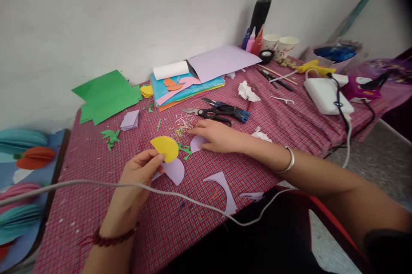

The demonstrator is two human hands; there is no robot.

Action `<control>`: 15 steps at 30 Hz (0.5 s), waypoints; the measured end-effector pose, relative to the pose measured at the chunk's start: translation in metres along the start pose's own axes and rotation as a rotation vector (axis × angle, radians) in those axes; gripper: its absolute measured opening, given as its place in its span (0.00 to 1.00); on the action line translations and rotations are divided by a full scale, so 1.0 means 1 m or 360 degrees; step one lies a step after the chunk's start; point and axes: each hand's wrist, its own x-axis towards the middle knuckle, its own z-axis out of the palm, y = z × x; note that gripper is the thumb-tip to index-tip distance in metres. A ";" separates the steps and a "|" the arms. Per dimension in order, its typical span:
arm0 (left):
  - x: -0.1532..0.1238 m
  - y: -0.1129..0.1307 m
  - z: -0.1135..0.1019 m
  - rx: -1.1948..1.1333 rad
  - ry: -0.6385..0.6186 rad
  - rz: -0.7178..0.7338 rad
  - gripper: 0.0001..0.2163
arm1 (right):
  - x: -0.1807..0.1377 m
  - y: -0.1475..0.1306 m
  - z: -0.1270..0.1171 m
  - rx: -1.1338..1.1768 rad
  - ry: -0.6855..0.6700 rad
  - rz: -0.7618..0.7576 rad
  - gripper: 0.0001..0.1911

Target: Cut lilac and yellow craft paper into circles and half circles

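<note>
My left hand (141, 171) is closed, pinching a yellow paper half-circle (165, 149) between thumb and fingers. Just below it, a purple paper piece with a rounded edge (175, 172) shows beside the fingertips; whether it is held too is unclear. On the table, my right hand (219, 135) bends over another rounded purple paper piece (197, 143), thumb and fingers on it. Small coloured paper scraps (182, 124) lie by its fingertips. Behind that hand are black-handled scissors (214, 114) and a blue cutter (240, 113). A curved purple offcut (224, 188) lies near the front edge.
Green sheets (107, 96), small purple papers (130, 119) and a coloured paper stack (189, 87) lie along the wall. Crumpled tissue (248, 91), glue bottles (252, 41), paper cups (286, 46) and a yellow glue gun (315, 68) stand rightward. A white cable (180, 194) crosses in front.
</note>
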 end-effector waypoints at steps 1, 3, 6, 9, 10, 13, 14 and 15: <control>0.000 0.000 0.000 -0.0010 -0.0003 0.0018 0.13 | 0.000 0.000 -0.001 0.0014 -0.0037 0.0045 0.25; 0.001 0.000 -0.001 -0.0029 -0.0029 0.0057 0.12 | 0.000 -0.002 -0.006 0.0055 -0.0140 0.0132 0.20; 0.004 -0.001 -0.002 -0.0051 -0.0062 0.0088 0.12 | 0.001 -0.004 -0.016 0.0201 -0.0231 0.0257 0.05; 0.004 -0.002 -0.001 -0.0063 -0.0064 0.0075 0.12 | 0.007 -0.007 -0.023 0.0692 -0.0115 0.0380 0.06; 0.004 -0.002 0.000 -0.0083 -0.0068 0.0067 0.13 | 0.010 -0.009 -0.024 0.0908 -0.0060 0.0408 0.07; 0.001 -0.003 0.003 -0.0198 -0.0089 0.0078 0.13 | 0.021 -0.015 -0.023 0.1376 0.0113 0.0451 0.10; 0.000 -0.003 0.004 -0.0233 -0.0096 0.0095 0.13 | 0.025 -0.018 -0.021 0.1440 0.0191 0.0461 0.11; -0.001 -0.004 0.005 -0.0260 -0.0099 0.0111 0.12 | 0.028 -0.022 -0.019 0.1472 0.0270 0.0467 0.12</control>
